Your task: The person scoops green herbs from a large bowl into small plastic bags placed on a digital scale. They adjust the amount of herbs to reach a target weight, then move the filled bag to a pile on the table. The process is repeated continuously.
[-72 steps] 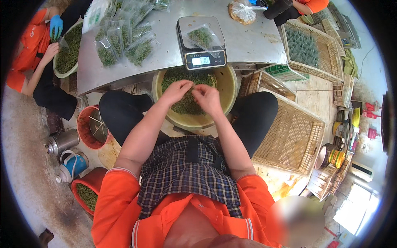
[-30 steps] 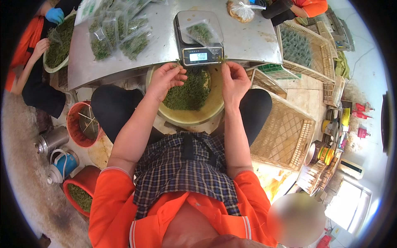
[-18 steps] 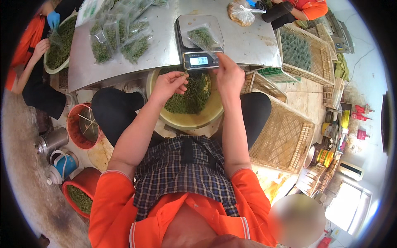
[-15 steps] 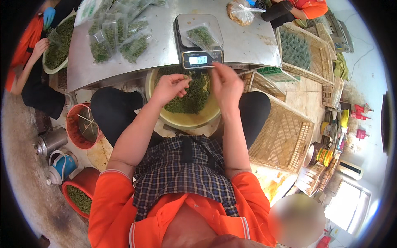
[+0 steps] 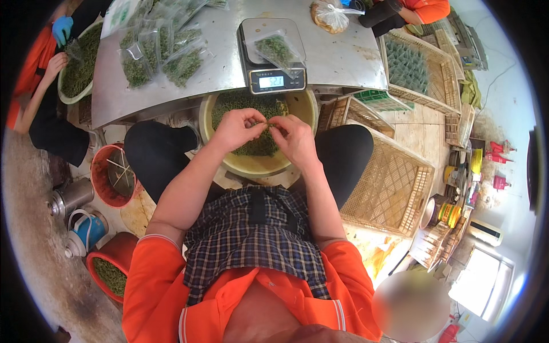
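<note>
My left hand (image 5: 240,127) and my right hand (image 5: 293,137) meet fingertip to fingertip above a yellow basin (image 5: 297,161) of small green plant bits, both pinching a tiny green sprig (image 5: 268,124). Just beyond them, at the edge of the steel table (image 5: 354,57), a digital scale (image 5: 266,81) with a lit display holds a clear bag of green bits (image 5: 274,50), lying slantwise on its pan. More flat bags of green bits (image 5: 180,63) lie overlapping to its left.
A co-worker's blue-gloved hand (image 5: 62,28) is over a green-filled tub (image 5: 86,86) at left. Red buckets (image 5: 114,197), flasks (image 5: 86,234) stand left. Plastic crates (image 5: 389,188) are at right, one holding packed bags (image 5: 406,63). Another person's orange sleeve (image 5: 429,8) shows beyond a knotted bag (image 5: 329,16).
My hands were apart near the front of the scale; they have come back down over the basin and together, the right moving down and left. The scale's readout has changed.
</note>
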Tool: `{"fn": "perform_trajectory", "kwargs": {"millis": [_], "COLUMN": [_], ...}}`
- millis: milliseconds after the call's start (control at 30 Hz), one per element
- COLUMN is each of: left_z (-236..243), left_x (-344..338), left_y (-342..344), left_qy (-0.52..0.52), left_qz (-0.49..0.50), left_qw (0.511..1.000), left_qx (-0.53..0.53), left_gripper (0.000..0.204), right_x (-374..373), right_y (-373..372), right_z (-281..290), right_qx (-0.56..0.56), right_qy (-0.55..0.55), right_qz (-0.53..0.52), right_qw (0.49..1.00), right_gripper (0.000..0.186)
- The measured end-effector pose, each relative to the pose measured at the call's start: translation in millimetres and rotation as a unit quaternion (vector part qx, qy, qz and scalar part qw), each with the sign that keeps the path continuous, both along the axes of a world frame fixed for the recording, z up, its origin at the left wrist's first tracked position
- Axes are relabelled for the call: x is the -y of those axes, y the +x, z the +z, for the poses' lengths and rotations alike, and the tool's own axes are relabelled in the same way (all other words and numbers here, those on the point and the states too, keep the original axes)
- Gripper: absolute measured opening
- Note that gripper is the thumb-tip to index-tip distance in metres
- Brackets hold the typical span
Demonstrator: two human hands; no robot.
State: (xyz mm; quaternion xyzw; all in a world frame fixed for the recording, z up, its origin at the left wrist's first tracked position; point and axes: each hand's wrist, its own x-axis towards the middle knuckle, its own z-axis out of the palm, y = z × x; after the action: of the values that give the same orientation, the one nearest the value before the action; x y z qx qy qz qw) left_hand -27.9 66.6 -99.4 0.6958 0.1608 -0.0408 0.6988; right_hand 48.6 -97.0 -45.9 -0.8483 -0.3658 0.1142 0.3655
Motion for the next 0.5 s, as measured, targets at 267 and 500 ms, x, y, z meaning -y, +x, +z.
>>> {"fn": "perform_trajectory", "kwargs": {"millis": [267,500], "left_z": [9,14], "left_x": [2,1], "left_y": [-2,-4], "left_qy": [0.120,0.146], "left_qz": [0.034,-0.010], "left_qw": [0.991,0.986], "left_qx": [0.039,0.077], "left_gripper": [0.018,0.014], "right_x": [-5,-8], "right_y": [-5,-6], "right_z": [-12,-24], "right_qx": [0.010,0.014], "right_qy": [0.025,0.058], "right_qz": [-0.031,-0.060], "right_qw": [0.999,0.996], "right_gripper": [0.013,0.010]}}
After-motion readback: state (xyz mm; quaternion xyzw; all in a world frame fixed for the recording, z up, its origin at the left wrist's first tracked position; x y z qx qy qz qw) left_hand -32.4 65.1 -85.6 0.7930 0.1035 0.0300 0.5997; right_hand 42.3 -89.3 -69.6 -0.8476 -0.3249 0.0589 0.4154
